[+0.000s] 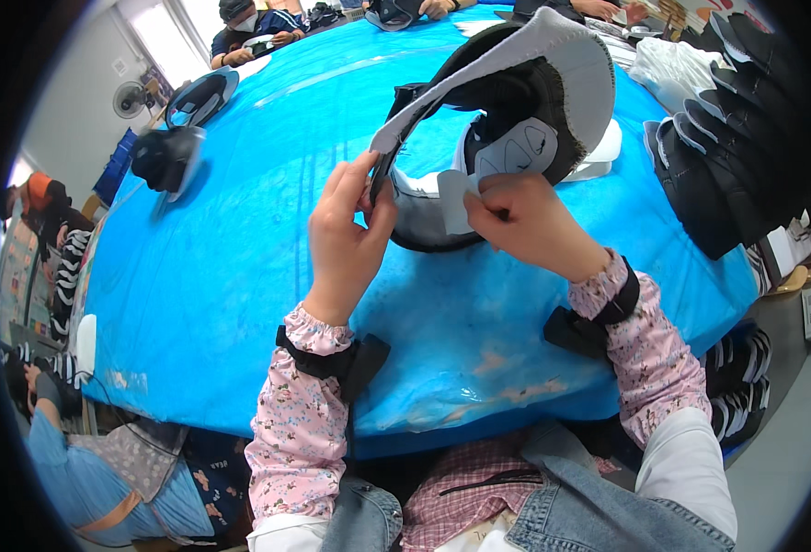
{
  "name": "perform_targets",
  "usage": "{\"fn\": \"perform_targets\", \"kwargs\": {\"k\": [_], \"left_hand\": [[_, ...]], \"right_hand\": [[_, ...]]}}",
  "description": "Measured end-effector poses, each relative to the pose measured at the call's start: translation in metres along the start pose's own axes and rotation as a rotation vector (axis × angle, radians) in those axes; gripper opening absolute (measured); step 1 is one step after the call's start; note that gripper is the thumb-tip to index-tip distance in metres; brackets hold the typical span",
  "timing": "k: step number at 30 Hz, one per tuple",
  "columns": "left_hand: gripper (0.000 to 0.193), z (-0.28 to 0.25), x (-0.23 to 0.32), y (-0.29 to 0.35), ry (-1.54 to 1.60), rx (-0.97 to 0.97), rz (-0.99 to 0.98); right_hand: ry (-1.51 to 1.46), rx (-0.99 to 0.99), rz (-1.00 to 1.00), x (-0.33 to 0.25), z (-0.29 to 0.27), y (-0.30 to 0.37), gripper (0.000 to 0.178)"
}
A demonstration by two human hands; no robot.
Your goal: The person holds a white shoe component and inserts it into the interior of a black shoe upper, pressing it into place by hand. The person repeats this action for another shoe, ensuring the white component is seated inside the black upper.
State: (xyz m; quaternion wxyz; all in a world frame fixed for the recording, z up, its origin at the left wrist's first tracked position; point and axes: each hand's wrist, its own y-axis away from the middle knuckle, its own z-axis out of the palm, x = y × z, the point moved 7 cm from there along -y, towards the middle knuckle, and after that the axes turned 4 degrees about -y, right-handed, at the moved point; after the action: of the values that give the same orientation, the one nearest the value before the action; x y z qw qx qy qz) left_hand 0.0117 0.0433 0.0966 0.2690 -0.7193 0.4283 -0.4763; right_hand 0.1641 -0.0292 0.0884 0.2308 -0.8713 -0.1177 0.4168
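Note:
A black shoe upper (557, 87) with a wide pale grey edge is held up above the table, its inside facing me. My left hand (350, 216) pinches its left edge between thumb and fingers. My right hand (530, 216) is closed in a pinch on a small white piece (456, 198), which looks thin and flat. That piece lies in front of the upper's lower opening. Just above my right fingers, a pale patch with drawn outlines (520, 152) shows on the upper's inner side.
A blue sheet (240, 276) covers the table. Many black uppers (732, 138) are stacked at the right, beside a white plastic bag (677, 69). Two more uppers (162, 161) lie at the left. Co-workers (249, 32) sit at the far side; another person (139, 488) is at the lower left.

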Motion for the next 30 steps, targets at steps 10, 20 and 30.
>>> {"fn": "perform_targets", "kwargs": {"k": [10, 20, 30], "left_hand": [[0.048, -0.009, 0.004, -0.006, -0.258, -0.181, -0.171], [0.046, -0.01, 0.002, -0.006, -0.287, -0.284, -0.252], [0.045, -0.008, 0.001, -0.006, -0.28, -0.277, -0.239]], "right_hand": [[-0.139, -0.102, 0.216, 0.014, 0.017, -0.012, 0.036], [-0.034, -0.139, 0.126, 0.011, 0.026, -0.022, 0.038], [0.006, -0.127, 0.094, 0.009, 0.026, -0.023, 0.038]]}}
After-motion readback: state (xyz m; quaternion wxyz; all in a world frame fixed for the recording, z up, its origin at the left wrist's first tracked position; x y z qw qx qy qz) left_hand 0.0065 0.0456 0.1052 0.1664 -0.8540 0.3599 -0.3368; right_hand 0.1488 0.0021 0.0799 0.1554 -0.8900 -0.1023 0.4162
